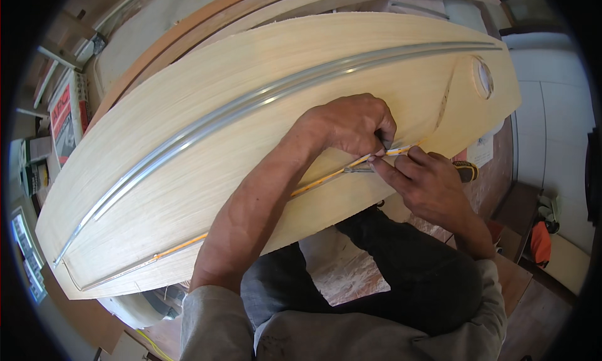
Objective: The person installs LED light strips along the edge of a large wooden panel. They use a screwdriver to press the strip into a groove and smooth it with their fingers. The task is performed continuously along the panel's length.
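Observation:
A large pale plywood panel (150, 204) with curved edges spans the view. Two long silver channels (269, 92) run along its upper part. An orange-and-white strip (320, 183) lies along a lower metal channel. My left hand (351, 126) is curled over that strip, fingertips pinched on it. My right hand (426, 182) is just to the right, fingers bent and pressed at the same strip. A thin metal piece (359, 170) is beside the strip below my fingers. A black-and-yellow handled tool (466, 171) shows just beyond my right hand, partly hidden.
Curved wooden boards (144, 61) lie behind the panel. Boxes and sacks (69, 113) stand at the left. My legs are under the panel's near edge. At the right are a white tiled surface (545, 129) and an orange item (540, 243).

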The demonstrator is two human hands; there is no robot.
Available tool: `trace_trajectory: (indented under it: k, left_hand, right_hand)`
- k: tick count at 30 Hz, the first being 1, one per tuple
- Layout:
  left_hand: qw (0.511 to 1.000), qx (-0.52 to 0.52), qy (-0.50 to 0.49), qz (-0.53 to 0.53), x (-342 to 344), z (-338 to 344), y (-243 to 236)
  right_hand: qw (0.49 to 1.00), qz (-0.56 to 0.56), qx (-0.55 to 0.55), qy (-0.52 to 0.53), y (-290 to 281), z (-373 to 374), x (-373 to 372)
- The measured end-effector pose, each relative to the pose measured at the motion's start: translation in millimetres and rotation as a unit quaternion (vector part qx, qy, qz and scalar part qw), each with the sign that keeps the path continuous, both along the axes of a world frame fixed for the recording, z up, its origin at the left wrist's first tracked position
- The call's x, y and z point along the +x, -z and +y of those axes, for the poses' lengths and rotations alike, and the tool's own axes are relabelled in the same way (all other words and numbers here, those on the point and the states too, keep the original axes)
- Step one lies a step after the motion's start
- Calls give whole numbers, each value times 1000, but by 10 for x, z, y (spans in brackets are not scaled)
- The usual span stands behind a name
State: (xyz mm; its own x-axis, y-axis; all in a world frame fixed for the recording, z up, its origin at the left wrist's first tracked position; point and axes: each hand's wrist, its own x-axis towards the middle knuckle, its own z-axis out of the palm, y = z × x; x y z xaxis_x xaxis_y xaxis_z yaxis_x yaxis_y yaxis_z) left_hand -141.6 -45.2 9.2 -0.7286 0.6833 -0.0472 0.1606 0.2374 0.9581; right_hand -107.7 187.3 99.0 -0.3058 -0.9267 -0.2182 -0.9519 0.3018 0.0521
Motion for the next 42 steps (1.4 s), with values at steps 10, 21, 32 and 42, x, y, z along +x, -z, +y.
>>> trace_trajectory:
  k: [10,21,32,42]
  left_hand:
    - [996,51,20,-67,22,-45,-12]
    - [967,84,28,-238,18,-88,-44]
    - [950,-250,-182,44,1026,-221,-423]
    - [844,-233,-401,270,1666,284,95]
  right_hand:
    - [933,-155,-248,210,282,142,141]
    - [577,-522,-353,519,448,-3,119]
    - [541,-535,-402,509,519,49,129]
    - [542,-530,-436,485,523,91,213]
